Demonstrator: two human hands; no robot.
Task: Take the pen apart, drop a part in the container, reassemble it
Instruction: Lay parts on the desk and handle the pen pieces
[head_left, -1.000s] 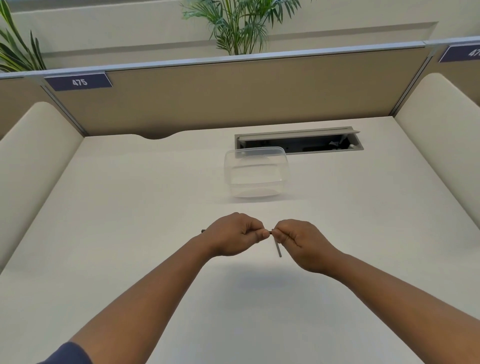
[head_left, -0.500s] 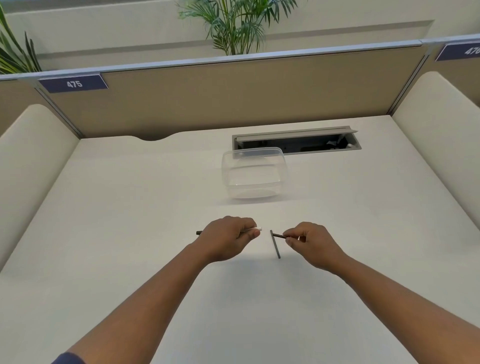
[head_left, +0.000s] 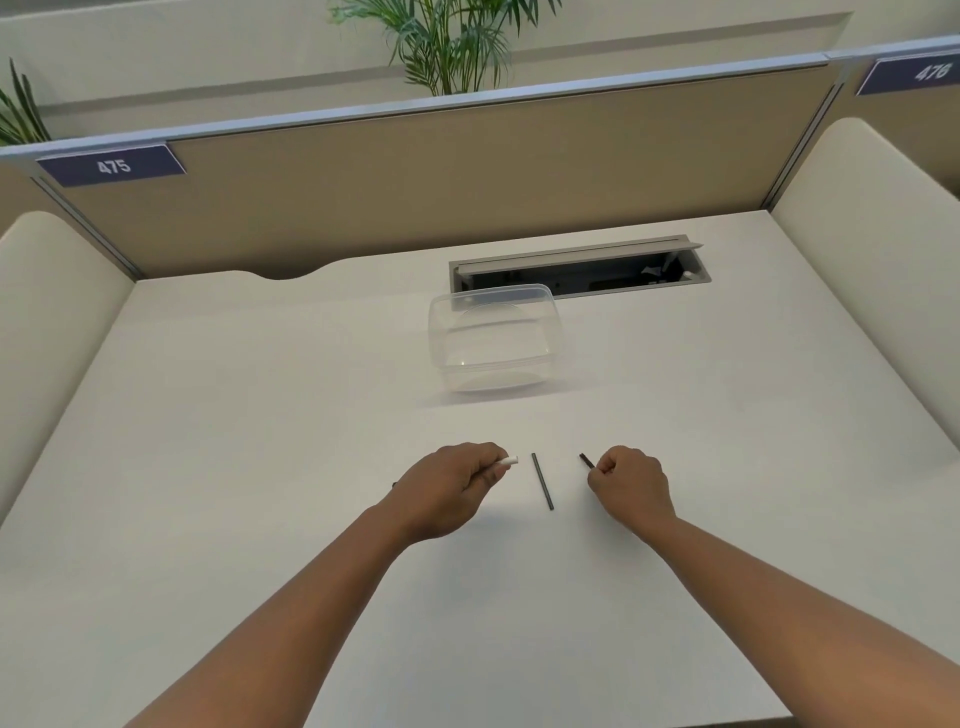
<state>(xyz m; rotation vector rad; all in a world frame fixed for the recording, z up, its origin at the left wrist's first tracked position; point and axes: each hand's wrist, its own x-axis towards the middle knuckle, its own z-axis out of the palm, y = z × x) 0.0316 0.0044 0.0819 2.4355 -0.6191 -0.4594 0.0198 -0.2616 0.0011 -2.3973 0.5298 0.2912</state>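
The pen is apart. The left hand (head_left: 451, 486) is closed around the pen body (head_left: 508, 461), whose white end protrudes past the fingertips. The right hand (head_left: 630, 483) is closed in a pinch on a short dark part (head_left: 586, 460). A thin dark rod (head_left: 542, 481) lies on the desk (head_left: 260, 467) between the hands, touching neither. The clear container (head_left: 493, 338) stands farther back, well apart and open-topped. For the drop, carry the pinched part over the container's centre, lower it below the rim, then release, so a light piece cannot bounce out.
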